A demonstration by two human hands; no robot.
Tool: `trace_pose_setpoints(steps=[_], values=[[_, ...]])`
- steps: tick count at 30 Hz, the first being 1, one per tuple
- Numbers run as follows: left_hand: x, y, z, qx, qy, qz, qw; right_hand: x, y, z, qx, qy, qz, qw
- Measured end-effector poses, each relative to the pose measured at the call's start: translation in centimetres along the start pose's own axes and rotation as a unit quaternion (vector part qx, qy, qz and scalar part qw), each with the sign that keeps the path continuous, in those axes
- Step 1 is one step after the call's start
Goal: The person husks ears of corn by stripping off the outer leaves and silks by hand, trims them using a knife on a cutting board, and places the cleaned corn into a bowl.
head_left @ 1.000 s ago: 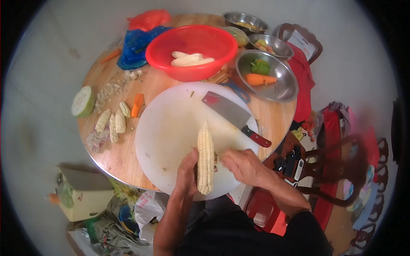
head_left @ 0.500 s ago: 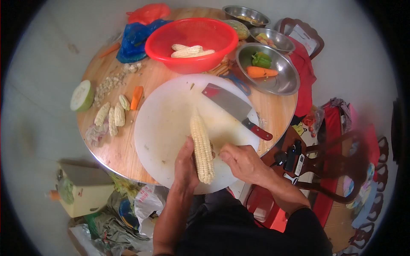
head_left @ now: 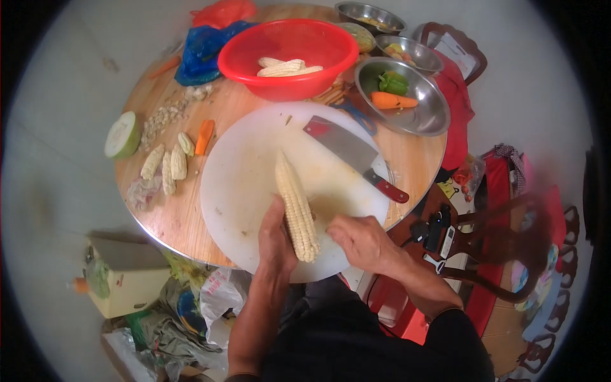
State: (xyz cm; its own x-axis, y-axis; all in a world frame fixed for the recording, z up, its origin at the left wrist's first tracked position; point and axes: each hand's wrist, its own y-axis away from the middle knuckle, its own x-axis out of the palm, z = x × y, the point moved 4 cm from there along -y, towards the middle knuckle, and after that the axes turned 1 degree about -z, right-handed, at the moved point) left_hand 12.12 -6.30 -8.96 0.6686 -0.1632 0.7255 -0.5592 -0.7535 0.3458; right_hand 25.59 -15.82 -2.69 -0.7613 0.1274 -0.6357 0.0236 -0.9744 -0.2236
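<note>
My left grip [head_left: 275, 239] is wrapping around a corn cob [head_left: 294, 216], with the thumb lying along its side, and is holding it over the near half of the cutting board [head_left: 238, 184], its narrow tip pointing toward the board's far side. My right grip [head_left: 361, 242] is hovering near the cob over the right part of the board, its fingers curling in; I cannot tell whether they are holding anything. A cleaver [head_left: 347, 146] is lying on the board's right side, its handle reaching past the edge. Left of the board, several small cobs [head_left: 178, 164] and a carrot piece [head_left: 203, 137] are resting on the desk [head_left: 191, 223]. Beyond the board, a red basin [head_left: 280, 89] is holding more cobs [head_left: 283, 67]. Beyond the board to the right, a metal bowl [head_left: 433, 114] is holding a carrot [head_left: 391, 100] and a green pepper [head_left: 393, 83].
</note>
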Motion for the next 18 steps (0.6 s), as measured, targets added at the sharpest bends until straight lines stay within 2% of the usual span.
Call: trace_pose_setpoints(steps=[1,4,6,8,11,13,14,16,17,18], values=[[0.2,0.1,-0.2,0.006,-0.001,-0.003,1.0,-0.3,0.0,-0.5,0.056,-0.002,-0.015,0.998],[0.6,0.2,0.1,0.015,0.002,0.004,1.0,0.5,-0.6,0.1,0.098,0.074,0.011,0.992],[1.1,0.3,0.3,0.019,0.008,0.014,1.0,1.1,-0.7,0.4,0.073,0.1,-0.001,0.992],[1.7,0.7,-0.2,0.061,-0.018,-0.036,0.997,1.4,-0.5,0.5,0.046,0.126,-0.01,0.991],[1.6,0.4,-0.2,0.107,-0.065,-0.008,0.992,1.5,-0.3,0.3,0.028,0.12,0.008,0.992],[1.5,0.4,-0.1,0.12,-0.083,-0.012,0.989,1.7,0.0,0.4,-0.021,0.084,0.085,0.993],[1.5,0.4,-0.2,0.134,-0.1,-0.018,0.986,1.3,0.2,0.6,-0.023,0.084,0.085,0.992],[0.6,0.0,-0.1,0.117,-0.079,-0.006,0.99,0.2,0.9,1.9,-0.076,-0.128,0.082,0.985],[0.3,-0.2,0.1,0.097,-0.058,0.007,0.994,-0.1,0.8,1.8,-0.077,-0.128,0.084,0.985],[0.1,-0.2,0.0,0.098,-0.057,0.007,0.994,-0.9,0.3,0.9,0.006,-0.139,0.034,0.99]])
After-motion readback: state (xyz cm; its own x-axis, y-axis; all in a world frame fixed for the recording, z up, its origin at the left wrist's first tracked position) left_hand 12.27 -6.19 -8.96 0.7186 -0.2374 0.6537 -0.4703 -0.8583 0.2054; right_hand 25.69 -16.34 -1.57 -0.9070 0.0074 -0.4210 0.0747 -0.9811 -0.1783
